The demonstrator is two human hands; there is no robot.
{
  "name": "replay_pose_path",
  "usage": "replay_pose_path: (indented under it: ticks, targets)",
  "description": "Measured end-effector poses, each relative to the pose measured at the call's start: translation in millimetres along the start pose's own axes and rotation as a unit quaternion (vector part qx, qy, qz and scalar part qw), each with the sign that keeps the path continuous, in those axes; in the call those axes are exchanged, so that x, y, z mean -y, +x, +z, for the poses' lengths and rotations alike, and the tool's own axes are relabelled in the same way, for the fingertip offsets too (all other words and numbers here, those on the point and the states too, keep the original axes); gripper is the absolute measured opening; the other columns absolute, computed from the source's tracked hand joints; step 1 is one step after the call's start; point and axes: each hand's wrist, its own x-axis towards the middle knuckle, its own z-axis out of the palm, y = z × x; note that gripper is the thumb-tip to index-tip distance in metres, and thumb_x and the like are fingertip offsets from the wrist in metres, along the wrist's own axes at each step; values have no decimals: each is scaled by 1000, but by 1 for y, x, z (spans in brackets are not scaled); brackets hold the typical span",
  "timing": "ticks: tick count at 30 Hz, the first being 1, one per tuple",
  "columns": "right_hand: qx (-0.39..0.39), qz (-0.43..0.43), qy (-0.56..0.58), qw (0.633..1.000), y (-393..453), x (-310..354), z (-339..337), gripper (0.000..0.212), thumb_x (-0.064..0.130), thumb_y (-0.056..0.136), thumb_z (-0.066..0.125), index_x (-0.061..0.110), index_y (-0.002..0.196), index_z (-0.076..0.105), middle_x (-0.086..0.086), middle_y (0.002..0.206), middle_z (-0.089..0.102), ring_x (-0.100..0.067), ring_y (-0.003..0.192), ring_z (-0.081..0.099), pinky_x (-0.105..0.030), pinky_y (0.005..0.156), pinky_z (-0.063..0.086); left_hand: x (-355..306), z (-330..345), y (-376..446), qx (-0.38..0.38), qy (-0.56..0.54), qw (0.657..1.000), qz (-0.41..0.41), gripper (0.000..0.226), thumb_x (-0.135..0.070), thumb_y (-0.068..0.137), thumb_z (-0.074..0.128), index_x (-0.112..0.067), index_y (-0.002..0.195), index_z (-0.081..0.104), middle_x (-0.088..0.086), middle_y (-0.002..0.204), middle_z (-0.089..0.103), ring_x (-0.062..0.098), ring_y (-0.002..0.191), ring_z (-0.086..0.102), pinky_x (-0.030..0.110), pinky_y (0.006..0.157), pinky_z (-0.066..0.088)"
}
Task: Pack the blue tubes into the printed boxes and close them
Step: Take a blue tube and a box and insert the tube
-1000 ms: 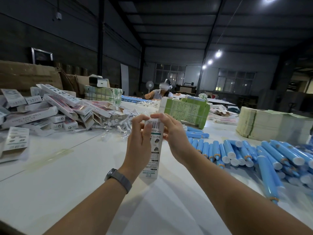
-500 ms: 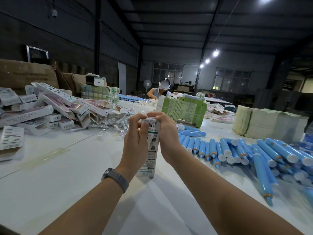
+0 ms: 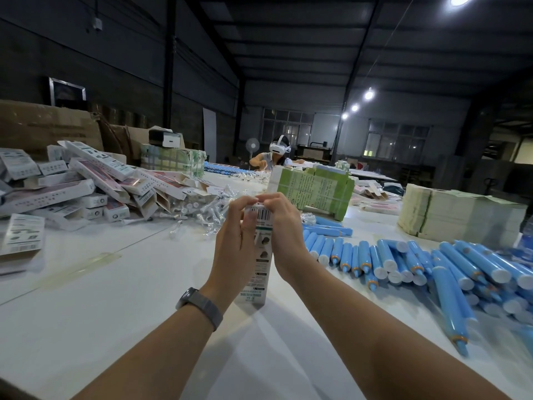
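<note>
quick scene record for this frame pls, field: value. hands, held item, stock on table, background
left hand: grips the printed box, fingertips at its top end
right hand: grips the same box from the other side
printed box: upright, bottom end on the white table
top flap: hidden by fingers, cannot tell if closed
blue tubes: loose pile to the right
box pile: heaped at left
green bundle: behind the hands
background: another person at the far end
</note>
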Motion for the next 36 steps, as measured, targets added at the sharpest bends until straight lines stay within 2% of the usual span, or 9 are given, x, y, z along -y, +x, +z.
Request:
replay_pose_path:
  ticks: [3,7,11,18,22,25,28,33,36]
  targets:
    - [-9,13,4,1000,0,-1,2,36,10,93,43,25,70,67,4,77,65,-6,66,61,-30,64,52,0,0,1,0,-2,1000,1,16,-42,101,32,-40,107,47,-4,94,67,9,79,68,20,60,52]
    - [2,38,10,999,2,4,1,39,11,90,42,27,68,70,-17,96,63,-26,84,60,-41,73,51,1,0,3,-4,12,1000,7,14,-39,106,32,-46,104,44,0,90,66,12,75,68,24,58,52]
    - [-5,34,15,999,-2,0,0,38,20,91,43,33,69,71,-24,106,64,-29,89,61,-50,82,53,2,0,1,1,7,1000,7,13,-44,103,33,-49,107,44,-2,91,67,13,76,69,27,60,55]
    - [13,54,20,998,0,2,-3,43,20,95,39,32,67,70,-5,79,66,-21,74,60,-33,68,50,3,-2,2,-10,9,1000,11,19,-46,100,35,-64,104,40,1,85,65,18,69,67,42,59,57]
    - [30,52,-11,998,1,6,-9,32,20,94,41,25,76,66,4,66,64,-8,61,61,-25,58,49,3,-1,3,1,6,1000,13,17,-45,101,34,-61,102,40,-4,82,65,12,69,67,32,57,56]
    - [27,58,-1,998,0,3,-8,34,21,93,41,28,74,68,5,66,64,-9,60,60,-23,55,48,4,-2,2,0,-11,1000,12,19,-39,104,37,-58,104,41,-9,87,65,10,69,67,24,55,55]
    - [19,56,23,998,-3,-3,-8,41,19,96,38,31,73,71,1,74,66,-11,63,61,-22,53,48,5,-2,1,-2,-20,1000,-1,10,-43,105,37,-49,110,41,-9,85,65,12,69,68,29,58,56]
    - [18,36,-12,999,-3,-4,-13,45,19,98,36,34,77,73,3,83,68,-15,81,62,-27,65,51,4,-4,1,11,-29,999,-17,15,-45,101,38,-54,112,42,-8,87,67,14,72,70,27,59,57]
    - [22,21,-24,999,-3,-2,-14,43,17,98,37,30,81,74,4,78,69,-9,75,63,-24,63,51,4,-5,2,12,-34,999,-17,14,-40,103,39,-47,115,42,-15,89,68,12,72,70,23,58,56]
